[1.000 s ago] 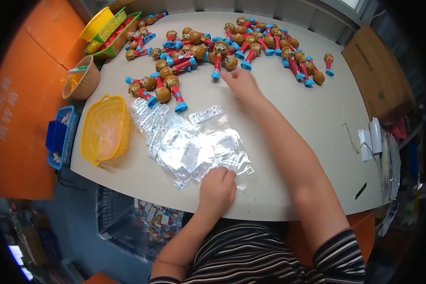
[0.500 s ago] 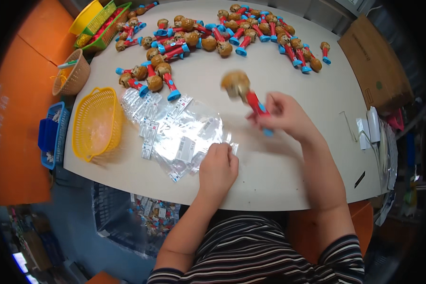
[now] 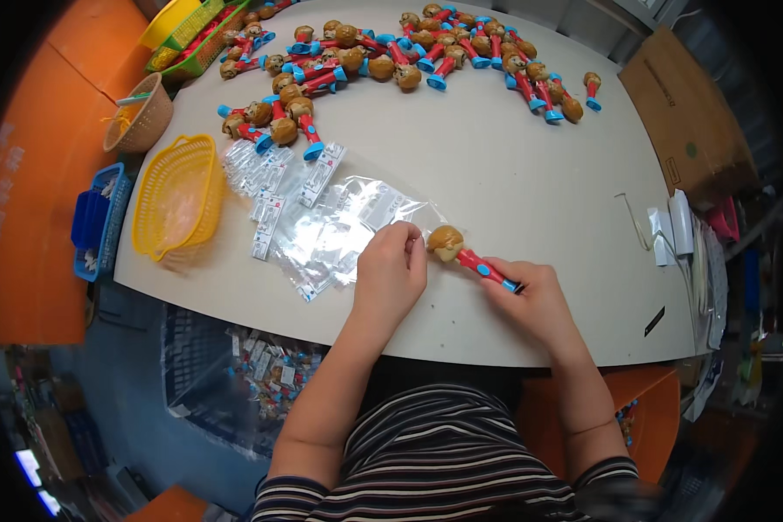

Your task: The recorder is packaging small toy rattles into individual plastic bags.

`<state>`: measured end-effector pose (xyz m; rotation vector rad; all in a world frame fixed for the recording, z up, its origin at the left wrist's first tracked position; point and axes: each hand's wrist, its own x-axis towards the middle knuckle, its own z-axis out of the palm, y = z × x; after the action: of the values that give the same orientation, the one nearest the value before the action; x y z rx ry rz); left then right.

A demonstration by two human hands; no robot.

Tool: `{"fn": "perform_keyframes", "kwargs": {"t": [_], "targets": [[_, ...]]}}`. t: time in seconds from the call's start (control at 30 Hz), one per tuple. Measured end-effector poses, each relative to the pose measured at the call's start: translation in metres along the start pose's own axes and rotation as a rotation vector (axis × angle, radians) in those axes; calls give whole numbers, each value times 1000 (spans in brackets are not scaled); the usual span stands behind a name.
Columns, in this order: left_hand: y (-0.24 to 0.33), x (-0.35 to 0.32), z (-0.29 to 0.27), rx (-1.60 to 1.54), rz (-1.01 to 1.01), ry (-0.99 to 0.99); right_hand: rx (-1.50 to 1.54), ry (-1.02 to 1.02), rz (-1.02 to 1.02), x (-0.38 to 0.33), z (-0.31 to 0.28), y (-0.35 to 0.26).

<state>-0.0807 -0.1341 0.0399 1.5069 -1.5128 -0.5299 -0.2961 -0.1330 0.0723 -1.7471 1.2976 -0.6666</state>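
My right hand is closed round the blue end of a red-handled toy with a round brown head. The toy lies aslant, its head pointing left toward my left hand. That hand pinches the edge of a clear plastic bag, its fingertips just beside the toy's head. Under and left of it lies a spread of clear bags with printed card tops. Many like toys lie heaped along the far side of the table.
A yellow basket stands at the table's left, with a tan basket and a blue tray beyond it. At the right stands a cardboard box. Packed toys fill a lined crate below the table. A small blade lies near the right edge.
My right hand has lowered the toy, bringing its head close to my left hand. The left hand stays at the bags. The whole view has shifted a little.
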Motion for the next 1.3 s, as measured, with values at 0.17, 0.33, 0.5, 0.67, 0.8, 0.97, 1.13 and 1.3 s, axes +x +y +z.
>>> {"fn": "perform_keyframes", "kwargs": {"t": [0.17, 0.33, 0.5, 0.67, 0.8, 0.97, 1.13, 1.3], "targets": [[8, 3, 2, 52, 158, -52, -674, 224, -554, -4, 23, 5], [10, 3, 1, 110, 192, -62, -150, 225, -252, 1, 24, 20], [13, 1, 0, 140, 245, -16, 883, -64, 436, 2, 15, 28], [24, 5, 0, 72, 358, 54, -45, 194, -184, -5, 37, 12], [21, 4, 5, 171, 464, -47, -445, 389, -539, -4, 44, 9], [19, -5, 3, 188, 296, -60, 314, 319, 116, -5, 48, 12], [28, -6, 11, 136, 445, -86, -371, 398, -496, -1, 58, 20], [9, -11, 10, 167, 345, -60, 198, 122, -130, -8, 43, 7]]}}
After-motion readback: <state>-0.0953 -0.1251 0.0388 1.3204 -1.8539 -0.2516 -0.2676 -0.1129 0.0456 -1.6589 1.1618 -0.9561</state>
